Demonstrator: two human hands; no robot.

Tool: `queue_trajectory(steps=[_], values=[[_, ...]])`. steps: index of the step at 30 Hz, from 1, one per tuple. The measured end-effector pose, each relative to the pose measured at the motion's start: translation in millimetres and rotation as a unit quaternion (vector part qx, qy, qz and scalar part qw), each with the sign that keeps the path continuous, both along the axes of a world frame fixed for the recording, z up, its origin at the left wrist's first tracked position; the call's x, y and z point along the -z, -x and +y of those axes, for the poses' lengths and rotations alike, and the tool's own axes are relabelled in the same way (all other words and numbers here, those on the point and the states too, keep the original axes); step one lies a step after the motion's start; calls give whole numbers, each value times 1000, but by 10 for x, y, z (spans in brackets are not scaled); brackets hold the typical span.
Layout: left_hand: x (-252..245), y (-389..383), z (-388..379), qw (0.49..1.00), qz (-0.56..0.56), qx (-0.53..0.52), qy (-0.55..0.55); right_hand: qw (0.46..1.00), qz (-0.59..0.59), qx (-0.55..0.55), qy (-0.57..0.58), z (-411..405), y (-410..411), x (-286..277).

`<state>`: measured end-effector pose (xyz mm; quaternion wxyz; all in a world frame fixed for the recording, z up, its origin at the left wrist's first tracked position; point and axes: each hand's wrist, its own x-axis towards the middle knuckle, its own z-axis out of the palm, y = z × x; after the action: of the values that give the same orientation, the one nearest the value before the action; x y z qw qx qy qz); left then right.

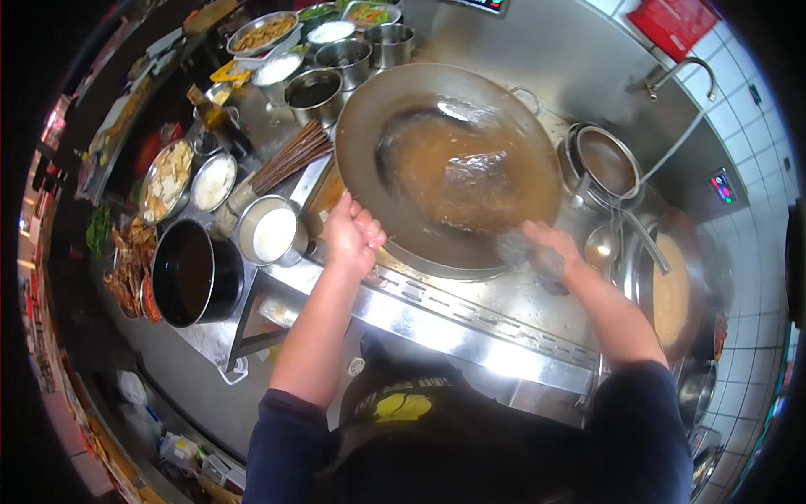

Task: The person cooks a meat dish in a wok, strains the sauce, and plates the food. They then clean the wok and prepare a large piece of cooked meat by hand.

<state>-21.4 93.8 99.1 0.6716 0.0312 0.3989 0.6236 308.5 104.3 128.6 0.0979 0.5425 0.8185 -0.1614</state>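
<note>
A large steel wok (357, 154) rests on the range, with shallow brownish liquid (434, 183) in its bowl. My left hand (354, 236) is clenched at the wok's near-left rim, opposite the loop handle (527, 97) at the far side. The part it grips is hidden by the fingers. At the near-right rim, my right hand (551, 249) is blurred by motion. It holds a blurred grey object (513, 249), whose exact kind is unclear, against or just above the wok's edge.
Metal pots, including one of dark liquid (315, 88), stand at back left. A bundle of thin brown sticks (293, 157), a white-filled pot (274, 233) and a black pot (189, 274) are left. A ladle (601, 246), tap (683, 69) and second wok (680, 302) are right.
</note>
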Motion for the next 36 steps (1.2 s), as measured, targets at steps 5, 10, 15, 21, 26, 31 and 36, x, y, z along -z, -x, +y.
queue_trajectory(steps=[5,10,15,21,26,31,36], values=[[30,28,-24,1000,3,19,-21,961,-12,227,-157,-954,-1230,708],[-45,-318,-281,999,-40,17,-18,929,-78,320,-167,-1555,-1586,1387],[-133,-624,-450,999,-53,-9,1,799,357,426,-228,-577,-1602,1349],[-323,-622,-645,998,-46,-21,-35,580,602,542,-87,608,-1193,711],[-430,-660,-828,999,-28,-30,-21,485,658,560,133,1122,-1507,1037],[-544,-528,-1106,998,-1,-40,-46,181,820,529,122,540,-1734,697],[-628,-494,-1243,999,18,-26,-43,102,878,446,-139,-246,-1940,584]])
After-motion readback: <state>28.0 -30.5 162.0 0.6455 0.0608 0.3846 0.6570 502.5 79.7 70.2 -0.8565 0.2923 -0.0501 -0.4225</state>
